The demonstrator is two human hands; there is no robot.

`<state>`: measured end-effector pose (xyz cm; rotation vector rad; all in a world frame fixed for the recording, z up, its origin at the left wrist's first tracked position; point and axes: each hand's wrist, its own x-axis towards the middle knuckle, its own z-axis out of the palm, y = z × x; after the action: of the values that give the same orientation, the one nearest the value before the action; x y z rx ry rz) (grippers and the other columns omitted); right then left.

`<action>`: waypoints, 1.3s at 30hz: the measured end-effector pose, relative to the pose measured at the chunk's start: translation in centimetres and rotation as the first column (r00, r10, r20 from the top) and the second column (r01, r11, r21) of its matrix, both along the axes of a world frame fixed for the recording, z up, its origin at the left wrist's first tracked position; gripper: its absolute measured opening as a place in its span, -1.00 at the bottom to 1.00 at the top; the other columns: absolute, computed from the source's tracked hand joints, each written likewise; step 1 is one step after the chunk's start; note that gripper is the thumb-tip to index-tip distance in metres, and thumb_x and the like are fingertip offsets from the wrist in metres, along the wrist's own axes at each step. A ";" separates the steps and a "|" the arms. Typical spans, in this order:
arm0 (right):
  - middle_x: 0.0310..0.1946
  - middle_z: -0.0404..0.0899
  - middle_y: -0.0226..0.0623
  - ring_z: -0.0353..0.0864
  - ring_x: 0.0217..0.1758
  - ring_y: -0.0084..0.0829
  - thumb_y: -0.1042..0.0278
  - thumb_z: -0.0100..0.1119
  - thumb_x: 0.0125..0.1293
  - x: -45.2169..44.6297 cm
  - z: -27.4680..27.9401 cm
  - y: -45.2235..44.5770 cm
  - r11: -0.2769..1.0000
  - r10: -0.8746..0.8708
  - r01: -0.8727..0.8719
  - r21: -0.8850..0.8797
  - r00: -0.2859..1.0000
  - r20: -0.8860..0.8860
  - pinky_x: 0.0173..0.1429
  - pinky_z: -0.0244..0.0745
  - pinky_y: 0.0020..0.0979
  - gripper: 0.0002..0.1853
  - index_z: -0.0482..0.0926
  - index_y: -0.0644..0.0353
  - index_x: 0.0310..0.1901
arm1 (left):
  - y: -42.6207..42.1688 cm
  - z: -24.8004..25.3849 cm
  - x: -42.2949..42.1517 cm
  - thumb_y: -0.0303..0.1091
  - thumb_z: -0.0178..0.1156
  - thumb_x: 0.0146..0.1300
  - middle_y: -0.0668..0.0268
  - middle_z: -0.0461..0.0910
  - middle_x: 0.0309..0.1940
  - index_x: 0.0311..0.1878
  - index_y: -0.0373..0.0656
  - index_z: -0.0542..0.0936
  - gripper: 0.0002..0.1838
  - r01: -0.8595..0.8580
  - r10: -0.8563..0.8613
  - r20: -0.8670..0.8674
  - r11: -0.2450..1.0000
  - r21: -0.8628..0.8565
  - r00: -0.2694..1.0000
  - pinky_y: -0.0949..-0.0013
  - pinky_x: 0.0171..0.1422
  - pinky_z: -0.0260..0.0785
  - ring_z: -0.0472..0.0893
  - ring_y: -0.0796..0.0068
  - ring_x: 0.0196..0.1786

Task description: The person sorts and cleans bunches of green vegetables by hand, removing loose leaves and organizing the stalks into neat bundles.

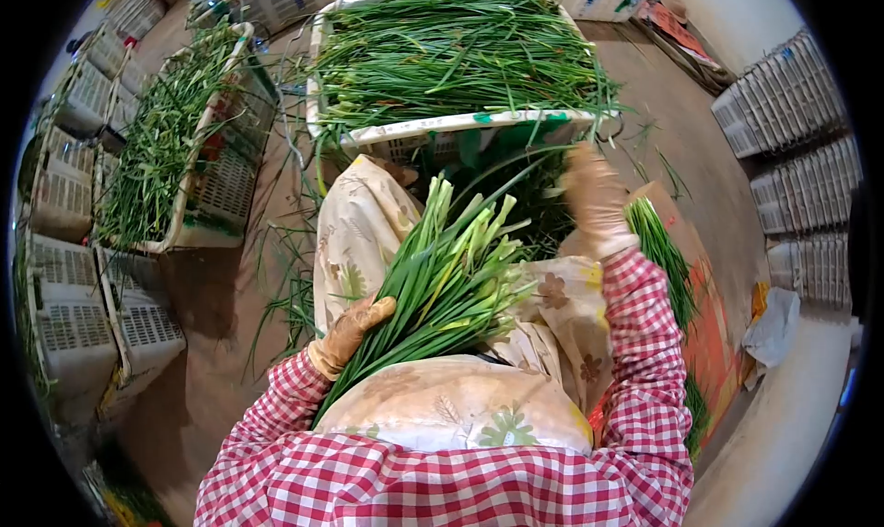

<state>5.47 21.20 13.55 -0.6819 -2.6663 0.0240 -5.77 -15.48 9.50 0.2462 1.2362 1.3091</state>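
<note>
A thick bunch of long green stalks (414, 278) with pale cut ends lies across my lap, its pale ends pointing up and to the right. Gloved, my left hand (357, 332) is wrapped round its lower left side, thumb on top. My right hand (589, 191), also gloved, is raised at the right, just past the near right corner of a full crate (479, 122). It is smeared by motion, and its fingers cannot be made out. A long thin stalk (525, 161) runs from near that hand down to the left. Under my arms is a patterned apron (442, 393).
Another crate (198, 158) heaped with greens stands at the left, beside several white crates (69, 297). Stacked crates (783, 94) line the right wall. Bundled stalks (665, 260) lie right of my knee, near a plastic bag (773, 326). Loose stalks litter the floor.
</note>
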 end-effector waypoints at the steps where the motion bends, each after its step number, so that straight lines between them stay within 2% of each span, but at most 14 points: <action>1: -0.41 0.57 -0.07 0.60 -0.37 -0.08 0.51 0.05 0.19 0.6 1.1 1.6 0.986 -0.147 0.152 -0.062 0.987 0.066 -0.33 0.48 -0.16 -0.80 0.46 0.30 -0.13 | -0.5 -1.4 -0.1 -0.12 0.04 0.39 0.33 0.51 0.08 0.29 -0.29 0.37 -0.47 -0.027 0.027 0.008 1.000 0.005 1.000 0.48 0.19 0.33 0.49 0.58 0.07; 3: -0.33 0.62 -0.07 0.62 -0.32 -0.07 0.48 0.05 0.24 0.3 1.3 2.3 0.949 -0.275 0.292 -0.121 0.952 0.136 -0.29 0.51 -0.16 -0.75 0.47 0.31 -0.05 | -0.5 -0.6 0.2 -0.12 0.04 0.40 0.35 0.54 0.01 0.27 -0.30 0.39 -0.48 -0.126 0.122 0.143 0.992 0.014 0.982 0.48 0.13 0.36 0.50 0.61 0.01; 5: -0.27 0.65 -0.17 0.66 -0.36 -0.36 0.36 -0.04 0.41 0.5 0.2 1.8 0.903 -0.004 0.098 0.418 0.975 -0.220 -0.31 0.59 -0.37 -0.76 0.49 0.25 0.01 | 0.2 1.1 0.4 -0.10 0.05 0.39 0.32 0.53 0.05 0.27 -0.30 0.38 -0.47 -0.095 0.095 -0.111 0.995 0.006 0.989 0.47 0.13 0.36 0.49 0.58 0.03; 6: -0.27 0.66 -0.20 0.66 -0.34 -0.40 0.23 0.06 0.40 -0.7 5.7 -4.3 0.899 -0.042 -0.024 -0.437 0.989 -0.142 -0.22 0.61 -0.47 -0.67 0.47 0.28 0.05 | 0.5 1.6 0.8 -0.10 0.05 0.39 0.32 0.53 0.06 0.28 -0.30 0.37 -0.46 -0.093 0.094 -0.116 0.996 0.014 0.989 0.47 0.13 0.35 0.49 0.57 0.04; 8: -0.30 0.66 -0.26 0.65 -0.31 -0.37 0.07 0.26 0.25 -2.2 7.7 -9.2 0.218 -0.027 -0.087 -0.972 0.995 -0.095 -0.17 0.55 -0.48 -0.54 0.46 0.25 0.02 | 1.4 2.7 1.4 -0.08 0.05 0.40 0.30 0.52 0.09 0.29 -0.30 0.36 -0.45 -0.058 0.086 -0.272 0.992 0.108 0.958 0.45 0.17 0.33 0.48 0.53 0.06; 10: -0.31 0.67 -0.20 0.67 -0.32 -0.23 0.09 0.28 0.23 -3.5 6.6 -13.0 0.566 0.205 0.000 -0.824 0.969 0.141 -0.17 0.54 -0.33 -0.56 0.48 0.26 -0.03 | 1.7 3.4 1.6 -0.07 0.05 0.40 0.29 0.51 0.11 0.29 -0.30 0.35 -0.44 0.005 0.075 -0.417 0.982 0.187 0.906 0.44 0.19 0.31 0.48 0.50 0.08; 20: -0.42 0.59 -0.14 0.61 -0.33 -0.23 0.47 0.06 0.29 -3.2 3.3 -8.3 0.770 0.339 -0.492 -0.406 0.855 -0.392 -0.22 0.53 -0.33 -0.91 0.58 0.16 -0.27 | -0.2 0.1 0.9 -0.31 0.03 0.40 0.23 0.58 -0.11 0.19 -0.32 0.42 -0.62 -0.034 0.084 -0.407 0.991 0.129 0.909 0.41 0.07 0.37 0.53 0.42 -0.09; 22: -0.36 0.62 -0.25 0.62 -0.31 -0.37 0.39 0.07 0.35 -2.6 5.6 -5.2 0.614 0.044 -0.417 -0.670 0.866 -0.498 -0.21 0.55 -0.35 -0.85 0.60 0.14 -0.13 | -0.8 -1.6 0.6 -0.31 0.01 0.39 0.17 0.56 -0.15 0.18 -0.31 0.43 -0.62 0.092 -0.023 -0.830 0.995 0.034 0.557 0.43 0.06 0.36 0.52 0.43 -0.10; 25: -0.07 0.60 -0.30 0.57 -0.04 -0.45 0.20 0.08 0.40 -1.4 6.2 -0.4 0.575 -0.151 -0.210 -0.791 0.923 -0.355 0.05 0.52 -0.30 -0.61 0.44 0.07 0.21 | -0.9 -0.8 0.1 -0.21 0.03 0.36 0.22 0.55 -0.12 0.18 -0.31 0.44 -0.57 0.074 -0.053 -0.561 0.997 0.015 0.826 0.45 0.04 0.36 0.50 0.43 -0.15; 27: 0.22 0.42 -0.22 0.42 0.21 -0.42 -0.02 0.08 0.39 -1.1 5.1 0.2 0.048 -0.136 -0.244 -0.968 0.959 -0.249 0.33 0.31 -0.24 -0.34 0.14 -0.02 0.42 | -0.6 -0.7 0.0 -0.21 0.05 0.35 0.25 0.56 -0.13 0.19 -0.31 0.43 -0.55 0.045 -0.008 -0.393 0.995 0.086 0.919 0.47 0.03 0.36 0.51 0.44 -0.17; 28: 0.33 0.26 -0.17 0.22 0.37 -0.41 -0.26 0.01 0.33 -1.5 3.2 -0.5 0.245 0.080 -0.289 -0.926 0.957 -0.278 0.43 0.13 -0.26 -0.14 -0.06 0.00 0.48 | -0.6 -1.2 0.1 -0.20 0.07 0.33 0.27 0.57 -0.10 0.21 -0.31 0.42 -0.52 -0.004 0.044 -0.238 0.986 0.164 0.970 0.49 0.05 0.37 0.54 0.46 -0.14; 33: -0.56 0.63 -0.34 0.51 -0.59 -0.52 -0.38 -0.06 0.30 -2.7 3.6 -4.7 0.087 0.380 0.068 -0.994 0.920 0.096 -0.46 0.43 -0.46 -0.30 0.64 0.27 -0.31 | -2.2 -5.9 0.1 -0.03 0.18 0.27 0.16 0.55 0.10 0.28 -0.26 0.38 -0.37 -0.254 0.067 0.530 0.923 0.290 0.846 0.34 0.20 0.44 0.57 0.39 0.09; 34: -0.57 0.58 -0.39 0.43 -0.59 -0.59 -0.35 0.01 0.28 -2.6 3.6 -5.5 0.343 0.371 -0.163 -0.925 0.928 -0.026 -0.49 0.33 -0.50 -0.35 0.66 0.23 -0.34 | -2.0 -5.9 0.3 -0.03 0.18 0.27 0.16 0.55 0.10 0.28 -0.26 0.38 -0.37 -0.260 0.073 0.530 0.922 0.288 0.845 0.34 0.20 0.44 0.57 0.39 0.09; 39: -0.60 0.53 -0.47 0.42 -0.58 -0.69 -0.14 0.12 0.33 -1.8 6.5 -6.1 0.180 0.233 -0.091 -0.979 0.971 -0.048 -0.57 0.27 -0.60 -0.52 0.64 0.21 -0.26 | -1.2 -6.2 0.8 0.25 0.16 0.20 0.22 0.54 0.14 0.31 -0.17 0.37 -0.21 -0.321 0.112 0.523 0.888 0.328 0.845 0.28 0.29 0.38 0.55 0.38 0.13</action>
<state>3.67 15.06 20.08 -0.6798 -2.4803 2.0048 -4.94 -16.68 3.26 0.0482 0.5565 1.7016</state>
